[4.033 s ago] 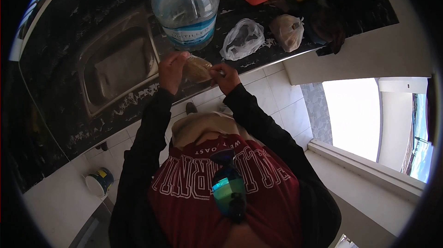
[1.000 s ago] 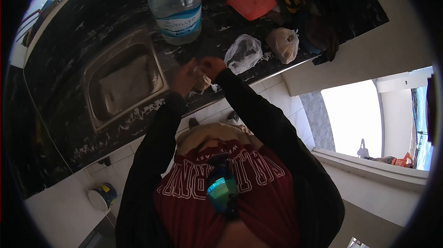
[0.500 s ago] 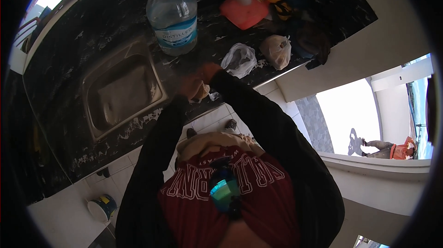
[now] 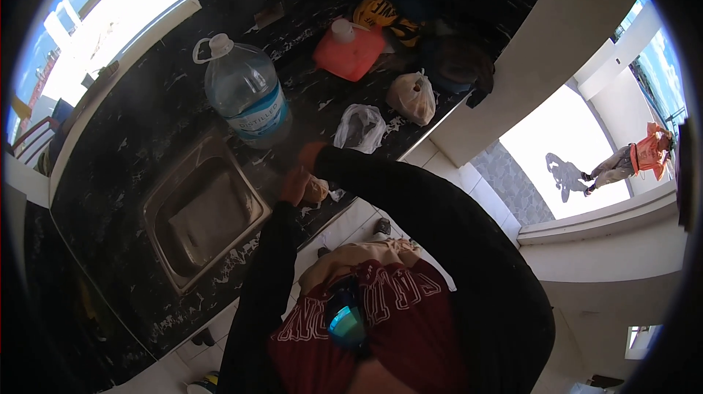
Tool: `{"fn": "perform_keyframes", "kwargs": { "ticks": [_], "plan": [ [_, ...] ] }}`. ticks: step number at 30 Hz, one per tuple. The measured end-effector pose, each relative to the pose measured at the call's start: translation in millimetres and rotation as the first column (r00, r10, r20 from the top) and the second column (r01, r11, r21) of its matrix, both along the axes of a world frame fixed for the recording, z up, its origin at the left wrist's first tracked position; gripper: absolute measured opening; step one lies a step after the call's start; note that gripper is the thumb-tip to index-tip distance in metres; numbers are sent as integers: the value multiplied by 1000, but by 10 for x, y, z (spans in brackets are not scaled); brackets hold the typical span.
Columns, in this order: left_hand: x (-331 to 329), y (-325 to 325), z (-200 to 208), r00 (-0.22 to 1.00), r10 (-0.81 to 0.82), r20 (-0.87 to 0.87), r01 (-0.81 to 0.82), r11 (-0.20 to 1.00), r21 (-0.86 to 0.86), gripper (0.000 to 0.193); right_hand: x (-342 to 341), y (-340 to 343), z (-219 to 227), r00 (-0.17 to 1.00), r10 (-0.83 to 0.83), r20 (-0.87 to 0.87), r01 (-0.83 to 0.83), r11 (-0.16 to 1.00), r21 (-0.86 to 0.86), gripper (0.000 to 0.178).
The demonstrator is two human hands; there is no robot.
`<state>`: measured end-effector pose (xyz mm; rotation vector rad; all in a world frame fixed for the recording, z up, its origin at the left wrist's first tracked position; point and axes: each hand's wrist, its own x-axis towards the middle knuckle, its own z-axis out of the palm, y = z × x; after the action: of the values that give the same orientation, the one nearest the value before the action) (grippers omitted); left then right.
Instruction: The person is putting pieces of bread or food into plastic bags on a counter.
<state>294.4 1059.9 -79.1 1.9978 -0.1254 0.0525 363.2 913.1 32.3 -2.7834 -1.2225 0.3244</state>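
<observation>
While both arms reach over the dark counter [image 4: 117, 196], left hand [image 4: 294, 185] has fingers curled, apparently round a small tan bag [image 4: 315, 191], blur allowing. Bag lies near the counter's front edge, between sink [image 4: 212, 207] and crumpled clear plastic bag [image 4: 360, 129]. Right hand [image 4: 312, 155] just beyond, partly behind its black sleeve [image 4: 388, 178]; finger opening and hold cannot be told. Large water jug [image 4: 245, 90] stands upright beyond both hands.

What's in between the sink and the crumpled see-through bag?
In the head view, the left hand and right hand, close together over the black counter. The left is nearer the sink, the right nearer the crumpled bag.
</observation>
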Motion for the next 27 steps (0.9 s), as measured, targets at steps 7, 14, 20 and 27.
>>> {"fn": "perform_keyframes", "kwargs": {
  "ticks": [7,14,20,27],
  "plan": [
    [-11,78,-24,993,-97,-61,95,995,-32,33,-61,1,194,994,104,-18,-105,994,-36,22],
    [-131,145,653,1000,8,-16,-11,982,-191,42,14,252,388,973,-184,-137,191,981,39,28],
    [-557,406,1027,996,86,-2,-84,972,-218,29,871,-238,596,874,-485,-19,482,864,144,27],
    [-865,417,1247,969,209,-135,-244,902,-355,33,834,-102,-57,903,-422,-79,421,836,350,36]
  ]
}}
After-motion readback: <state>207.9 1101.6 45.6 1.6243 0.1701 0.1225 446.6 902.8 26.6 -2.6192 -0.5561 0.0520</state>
